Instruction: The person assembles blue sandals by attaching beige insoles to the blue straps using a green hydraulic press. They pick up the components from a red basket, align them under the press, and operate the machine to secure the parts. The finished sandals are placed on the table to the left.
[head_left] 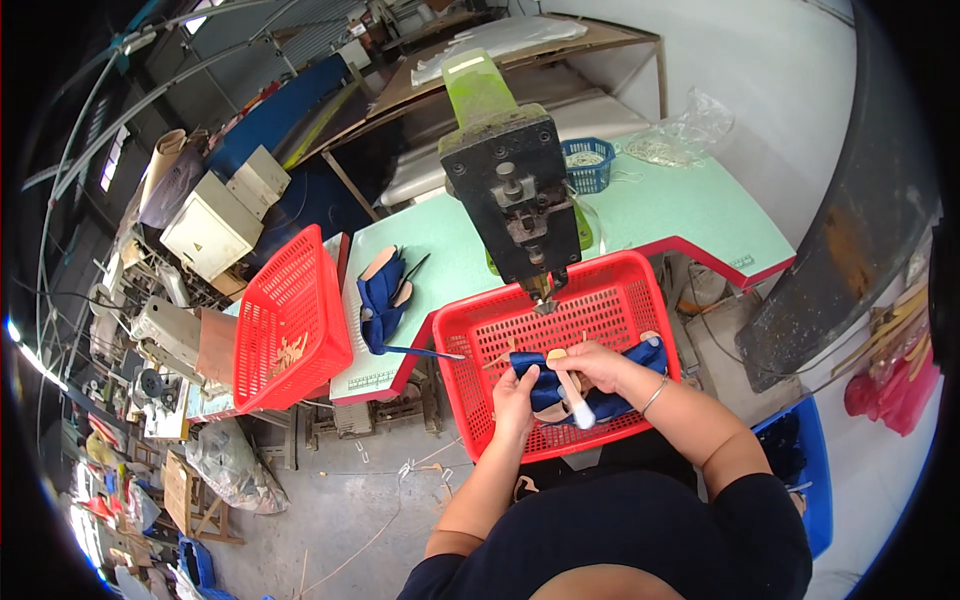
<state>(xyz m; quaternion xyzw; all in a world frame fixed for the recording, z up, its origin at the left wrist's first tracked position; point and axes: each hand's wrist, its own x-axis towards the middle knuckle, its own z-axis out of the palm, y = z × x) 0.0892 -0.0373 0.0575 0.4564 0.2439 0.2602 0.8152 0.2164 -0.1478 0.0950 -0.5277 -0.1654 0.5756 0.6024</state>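
A dark blue cloth shoe piece with a tan sole is sitting just below the middle of the frame, over a red plastic basket with holes. Both hands are holding it. The left hand is gripping its left end, with the fingers curled tight around the blue cloth. The right hand is holding the top of the piece, and its fingers are bent around it too. A thin white strip is sticking out under the right hand and pointing down. More dark blue shoe pieces are lying in the basket, just to the right of the hands.

Right above the basket, a dark metal press machine with a green top is hanging down, and its tip is pointing into the basket. To the left, a small pile of blue shoe pieces is lying on a pale green table with a red edge. A long blue strap is reaching from the pile toward the basket. Farther left, a second red plastic basket is leaning on its side. At the back of the table, a little blue basket is sitting near a clear plastic bag.
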